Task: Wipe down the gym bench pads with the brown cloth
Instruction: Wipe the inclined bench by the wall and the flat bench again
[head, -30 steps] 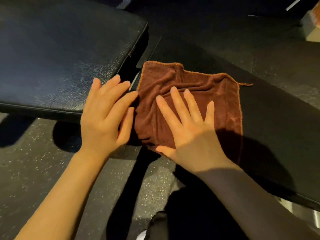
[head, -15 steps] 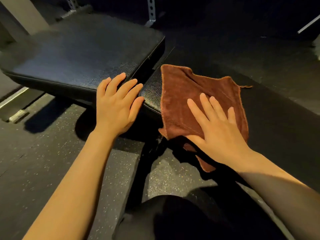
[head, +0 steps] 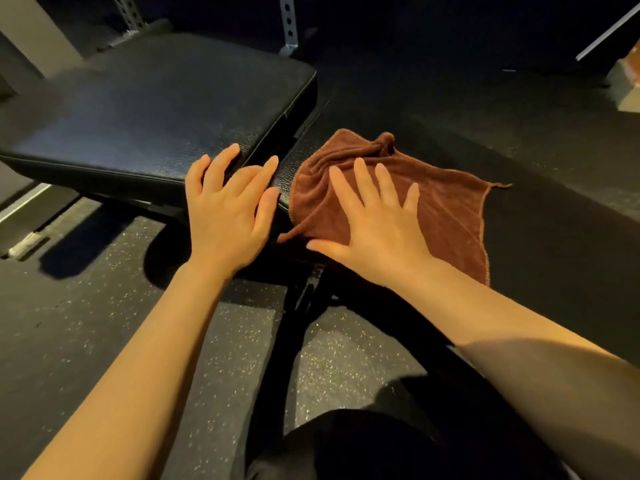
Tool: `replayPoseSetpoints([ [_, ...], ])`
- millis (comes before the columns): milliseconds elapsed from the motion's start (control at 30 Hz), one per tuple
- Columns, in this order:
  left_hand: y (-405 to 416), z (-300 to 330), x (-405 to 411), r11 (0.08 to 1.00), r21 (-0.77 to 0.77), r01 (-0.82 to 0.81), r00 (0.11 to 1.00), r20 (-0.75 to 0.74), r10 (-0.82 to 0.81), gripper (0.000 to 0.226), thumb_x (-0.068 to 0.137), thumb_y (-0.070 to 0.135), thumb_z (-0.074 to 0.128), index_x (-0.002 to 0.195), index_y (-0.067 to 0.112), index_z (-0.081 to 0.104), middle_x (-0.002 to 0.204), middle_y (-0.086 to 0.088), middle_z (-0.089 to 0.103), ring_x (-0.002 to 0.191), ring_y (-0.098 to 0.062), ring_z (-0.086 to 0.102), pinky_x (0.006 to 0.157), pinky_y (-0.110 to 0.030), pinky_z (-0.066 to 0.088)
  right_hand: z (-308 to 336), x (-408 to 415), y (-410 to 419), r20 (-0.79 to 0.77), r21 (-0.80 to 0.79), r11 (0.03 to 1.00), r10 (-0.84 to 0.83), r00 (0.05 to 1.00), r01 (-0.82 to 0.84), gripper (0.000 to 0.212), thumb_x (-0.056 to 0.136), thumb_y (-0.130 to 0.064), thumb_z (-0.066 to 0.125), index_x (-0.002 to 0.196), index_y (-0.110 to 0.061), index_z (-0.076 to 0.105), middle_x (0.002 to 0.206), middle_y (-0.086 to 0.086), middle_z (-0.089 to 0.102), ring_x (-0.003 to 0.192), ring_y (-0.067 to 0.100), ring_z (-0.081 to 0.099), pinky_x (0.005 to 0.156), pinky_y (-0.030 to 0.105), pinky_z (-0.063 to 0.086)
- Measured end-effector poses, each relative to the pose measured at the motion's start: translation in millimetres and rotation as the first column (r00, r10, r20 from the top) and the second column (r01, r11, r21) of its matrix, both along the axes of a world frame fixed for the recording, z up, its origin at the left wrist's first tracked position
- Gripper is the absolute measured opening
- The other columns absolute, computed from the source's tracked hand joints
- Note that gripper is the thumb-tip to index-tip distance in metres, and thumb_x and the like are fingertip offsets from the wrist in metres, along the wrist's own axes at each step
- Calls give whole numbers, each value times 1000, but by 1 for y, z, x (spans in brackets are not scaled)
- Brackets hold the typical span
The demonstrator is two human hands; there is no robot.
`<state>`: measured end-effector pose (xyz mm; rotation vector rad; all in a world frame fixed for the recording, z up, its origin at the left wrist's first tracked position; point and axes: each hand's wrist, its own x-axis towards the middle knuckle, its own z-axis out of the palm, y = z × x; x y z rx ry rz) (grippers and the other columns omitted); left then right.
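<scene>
Head view, single frame. Two black padded sections of the gym bench meet near centre: left pad [head: 156, 109] lit and glossy, right pad [head: 519, 220] mostly in shadow, narrow gap between them.

Brown cloth [head: 446, 209] lies on the right pad, at its end next to the gap. Far edge bunched into a small ridge; near-left corner hangs over the pad's front edge; right corner ends in a short loose thread.

Right hand [head: 374, 230] rests flat on the cloth, palm down, fingers straight and spread, thumb out toward the left along the pad edge. Released, not gripping; pressing the cloth onto the pad.

Left hand [head: 225, 209] just beside the cloth, not touching it. Fingers relaxed, slightly bent, tips over the junction of the two pads; whether they touch the pad cannot be told. Holds nothing.

Below: dark speckled rubber floor [head: 86, 323], black bench frame [head: 294, 306] under the junction. Perforated metal upright [head: 289, 22] behind the left pad
</scene>
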<state>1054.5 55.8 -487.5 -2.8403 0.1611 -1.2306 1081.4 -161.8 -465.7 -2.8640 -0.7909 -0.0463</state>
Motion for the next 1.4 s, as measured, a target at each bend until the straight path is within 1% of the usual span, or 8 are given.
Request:
replayPoseSetpoints([
  [100, -29, 7, 1, 987, -147, 67, 996, 62, -58, 44, 106, 35, 36, 137, 14, 59, 131, -7, 63, 136, -32, 46, 113, -51, 26, -9, 1, -37, -4, -46, 992, 114, 993, -114, 112, 82, -68, 62, 155, -36, -16, 165, 3, -19, 152, 29, -14, 118, 66, 3],
  [200, -74, 5, 8, 967, -75, 243, 969, 72, -237, 45, 105, 38, 37, 136, 14, 60, 133, -8, 63, 129, -29, 53, 112, -49, 30, -20, -2, -77, -19, -63, 989, 130, 991, -131, 121, 78, -59, 72, 150, -42, -23, 163, -3, -24, 151, 23, -19, 120, 61, -1],
  [467, -91, -24, 32, 960, 84, 266, 921, 271, -278, 44, 103, 34, 36, 127, 17, 68, 124, 2, 70, 108, -21, 69, 83, -39, 49, -60, -26, -207, -34, -73, 993, 88, 996, -90, 97, 81, -78, 38, 155, -42, -13, 167, -2, -8, 153, 23, -7, 118, 63, 8],
  [767, -92, -27, 33, 961, 119, 249, 914, 299, -274, 42, 103, 32, 36, 124, 19, 70, 122, 4, 71, 107, -19, 69, 92, -36, 40, -51, -13, -111, 229, 80, 984, 139, 964, -160, 95, 81, -55, 68, 155, -12, 27, 160, 21, 25, 147, 41, 23, 117, 62, 12],
  [900, -96, -24, 26, 975, 60, 215, 946, 235, -223, 40, 105, 31, 36, 127, 19, 68, 127, 1, 68, 112, -20, 66, 92, -39, 41, -49, -9, -115, 247, 16, 976, 205, 947, -216, 93, 82, -62, 50, 158, -20, 18, 163, 14, 19, 150, 33, 18, 120, 59, 9],
  [1033, -120, -18, 19, 970, 64, 236, 949, 202, -244, 40, 106, 33, 39, 131, 16, 65, 132, -5, 65, 118, -29, 63, 91, -43, 43, -64, -19, -170, 298, -104, 973, 229, 927, -207, 113, 73, -64, 73, 158, -17, 15, 164, 9, 18, 151, 28, 19, 118, 61, 18],
  [1267, -167, -41, 20, 928, 212, 306, 921, 181, -345, 38, 99, 40, 52, 122, 16, 70, 119, -2, 72, 108, -27, 68, 83, -40, 47, -90, -46, -301, 178, -262, 964, 92, 980, -43, 117, 73, -65, 73, 159, -22, 7, 166, 5, 8, 152, 27, 12, 117, 59, 24],
  [1400, -169, -44, 23, 924, 224, 310, 908, 220, -358, 36, 98, 37, 50, 120, 16, 71, 114, 1, 73, 103, -25, 70, 75, -37, 48, -95, -47, -308, 189, -267, 964, 66, 980, -13, 105, 81, -76, 48, 159, -18, 7, 165, 10, 12, 151, 30, 13, 117, 63, 19],
])
